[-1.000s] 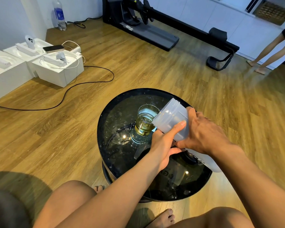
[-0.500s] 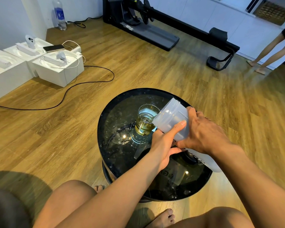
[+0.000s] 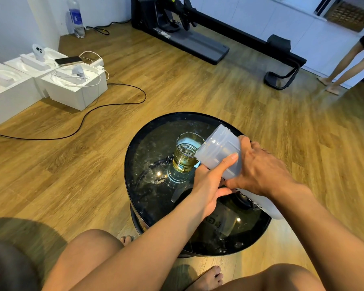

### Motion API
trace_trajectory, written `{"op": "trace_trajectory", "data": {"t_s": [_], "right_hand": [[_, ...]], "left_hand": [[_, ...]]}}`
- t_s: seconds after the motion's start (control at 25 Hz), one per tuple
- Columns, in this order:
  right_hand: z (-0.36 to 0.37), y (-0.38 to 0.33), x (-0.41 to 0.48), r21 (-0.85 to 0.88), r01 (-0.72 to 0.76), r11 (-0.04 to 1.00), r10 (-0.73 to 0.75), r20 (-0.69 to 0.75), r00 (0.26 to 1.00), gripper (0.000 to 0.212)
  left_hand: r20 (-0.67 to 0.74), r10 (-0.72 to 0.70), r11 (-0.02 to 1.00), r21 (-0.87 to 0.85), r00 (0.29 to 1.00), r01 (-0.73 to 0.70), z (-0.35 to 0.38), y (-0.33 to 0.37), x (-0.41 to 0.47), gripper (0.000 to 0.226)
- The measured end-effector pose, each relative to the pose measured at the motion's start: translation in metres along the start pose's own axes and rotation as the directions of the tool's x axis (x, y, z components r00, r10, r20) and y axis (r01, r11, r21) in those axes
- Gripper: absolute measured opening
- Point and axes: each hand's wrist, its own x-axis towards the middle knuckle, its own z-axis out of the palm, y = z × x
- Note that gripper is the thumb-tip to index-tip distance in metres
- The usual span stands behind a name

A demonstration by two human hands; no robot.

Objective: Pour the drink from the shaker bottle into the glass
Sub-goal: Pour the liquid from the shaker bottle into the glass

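A translucent white shaker bottle (image 3: 221,153), with no lid, is tipped steeply to the left, its threaded mouth over the rim of a clear glass (image 3: 186,153). The glass stands upright on a round black glass table (image 3: 147,143) and holds yellowish drink in its lower part. My left hand (image 3: 210,181) grips the bottle from below, thumb along its side. My right hand (image 3: 259,166) wraps over the bottle's middle from above. The bottle's base (image 3: 275,211) points down to the right, under my right forearm.
White boxes (image 3: 72,89) with a phone and cables sit on the wooden floor at far left, a black cable (image 3: 105,108) running past them. A black exercise machine (image 3: 200,34) lies at the back. A person's legs (image 3: 345,66) stand at far right. My knees and bare feet are below the table.
The bottle's mouth has shifted very slightly right and up against the glass rim. Both hands keep the same grip.
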Motion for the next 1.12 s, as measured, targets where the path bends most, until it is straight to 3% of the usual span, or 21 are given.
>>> {"op": "trace_trajectory", "data": {"t_s": [0.28,1.12], "right_hand": [[-0.0008,-0.0007,-0.001,-0.012,0.0,1.0,0.0,0.001,1.0,0.11],[-0.0015,-0.001,0.0009,0.001,0.004,1.0,-0.004,-0.002,1.0,0.111]], "left_hand": [[0.003,-0.004,1.0,0.007,1.0,0.004,0.0003,-0.0001,0.0,0.029],[0.0,-0.004,1.0,0.018,1.0,0.004,0.0015,0.0006,-0.0014,0.034]]}}
